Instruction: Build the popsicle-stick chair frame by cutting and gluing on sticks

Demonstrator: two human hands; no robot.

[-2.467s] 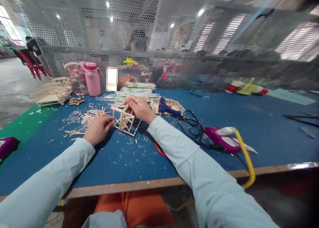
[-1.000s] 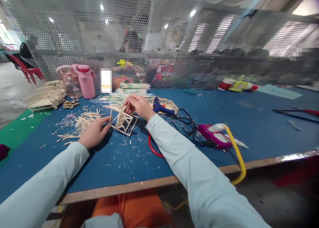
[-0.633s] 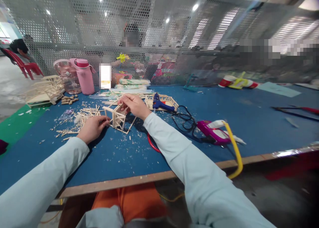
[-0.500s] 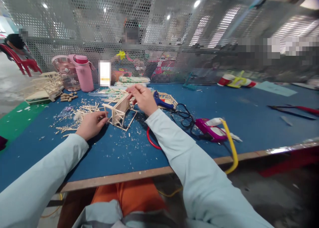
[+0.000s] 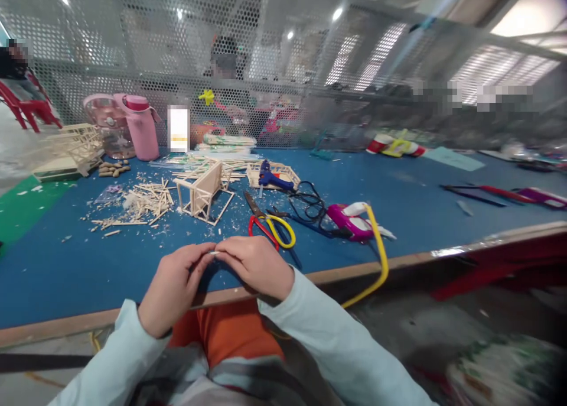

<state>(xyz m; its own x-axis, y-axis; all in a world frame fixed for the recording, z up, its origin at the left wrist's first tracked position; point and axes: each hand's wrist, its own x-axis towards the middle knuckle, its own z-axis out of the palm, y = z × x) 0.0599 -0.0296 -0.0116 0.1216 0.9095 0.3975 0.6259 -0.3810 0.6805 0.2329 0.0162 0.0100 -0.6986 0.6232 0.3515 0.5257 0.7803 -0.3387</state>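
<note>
My left hand (image 5: 172, 282) and my right hand (image 5: 259, 266) meet at the fingertips above the table's front edge. Both are closed in a pinch on a small whitish piece (image 5: 214, 252), mostly covered by the fingers. Beyond them, a small wooden stick frame (image 5: 201, 196) with a flat panel rests on the table, touched by neither hand. Right of the frame lie scissors (image 5: 270, 226) with one red and one yellow handle. A blue glue gun (image 5: 277, 179) lies on a shallow wooden stick tray (image 5: 295, 172).
Loose sticks (image 5: 148, 202) and scraps are piled at left, near a pink bottle (image 5: 144, 131) and a larger stick model (image 5: 73, 149). At right sit a purple-and-white device (image 5: 349, 221) with a yellow cord and red-handled pliers (image 5: 500, 193). A perforated metal screen (image 5: 274, 57) closes the back.
Both hands have left the stick frame and come back to the table's front edge, where they now pinch a small piece together. The scissors have come into sight. The view has shifted slightly.
</note>
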